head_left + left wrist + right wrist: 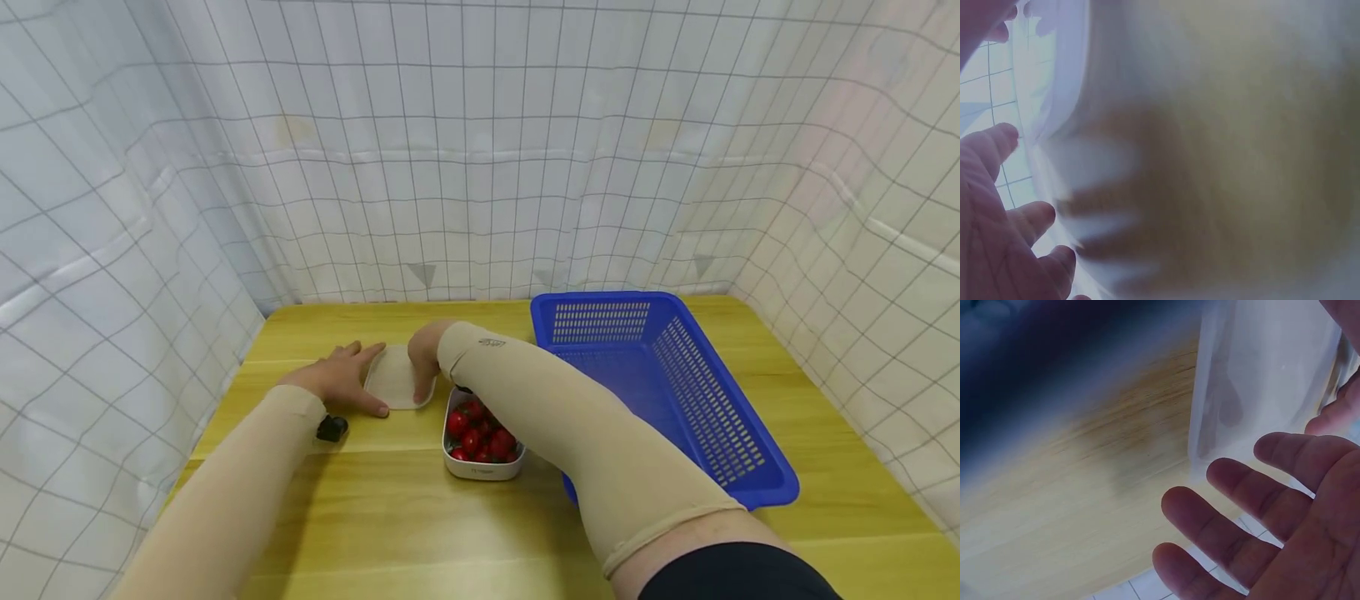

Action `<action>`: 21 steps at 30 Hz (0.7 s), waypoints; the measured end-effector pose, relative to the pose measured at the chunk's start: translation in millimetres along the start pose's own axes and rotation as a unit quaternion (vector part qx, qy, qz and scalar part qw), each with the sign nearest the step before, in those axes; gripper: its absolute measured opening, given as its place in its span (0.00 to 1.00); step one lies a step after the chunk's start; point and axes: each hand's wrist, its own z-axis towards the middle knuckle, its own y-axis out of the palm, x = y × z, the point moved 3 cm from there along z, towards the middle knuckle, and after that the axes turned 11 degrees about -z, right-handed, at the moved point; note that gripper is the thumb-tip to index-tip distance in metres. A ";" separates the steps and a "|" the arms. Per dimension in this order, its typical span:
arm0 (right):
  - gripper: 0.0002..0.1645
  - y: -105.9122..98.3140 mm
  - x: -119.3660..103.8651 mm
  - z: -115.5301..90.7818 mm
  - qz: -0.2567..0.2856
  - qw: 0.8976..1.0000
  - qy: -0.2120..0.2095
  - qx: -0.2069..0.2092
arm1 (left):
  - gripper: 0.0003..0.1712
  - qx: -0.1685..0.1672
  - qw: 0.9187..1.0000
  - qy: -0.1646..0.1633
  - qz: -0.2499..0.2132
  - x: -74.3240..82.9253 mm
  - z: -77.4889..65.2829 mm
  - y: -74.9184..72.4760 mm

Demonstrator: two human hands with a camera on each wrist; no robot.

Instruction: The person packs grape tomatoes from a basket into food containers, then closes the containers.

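A flat translucent white lid [394, 379] lies on the wooden table between the two hands. My left hand [337, 377] is spread at the lid's left side, thumb and index finger close to its edge. In the left wrist view the fingers [1035, 219] are parted and hold nothing. My right hand [425, 358] reaches over the lid's right edge from above, thumb pointing down; whether it touches cannot be told. Its fingers [1194, 519] look extended in the right wrist view, beside the lid [1260, 369]. A white container [483, 471] of red cherry tomatoes [472, 439] stands below the right forearm.
A large blue plastic basket [720, 392] with slotted walls stands to the right, partly covered by the right arm. The yellow wooden table [390, 525] is bordered by white grid-patterned curtains [480, 192] at the back and sides.
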 end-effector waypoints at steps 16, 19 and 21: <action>0.34 -6.0 29.3 8.6 0.023 0.999 -0.019 0.043 | 0.71 0.011 1.000 0.004 0.021 3.9 5.7 0.1; 0.29 0.9 22.5 6.6 0.012 0.999 -0.022 0.022 | 0.71 0.012 1.000 0.002 0.017 3.6 5.8 1.4; 0.31 4.0 18.8 5.0 0.012 1.000 -0.024 0.000 | 0.71 0.012 1.000 0.001 0.013 3.4 6.0 2.9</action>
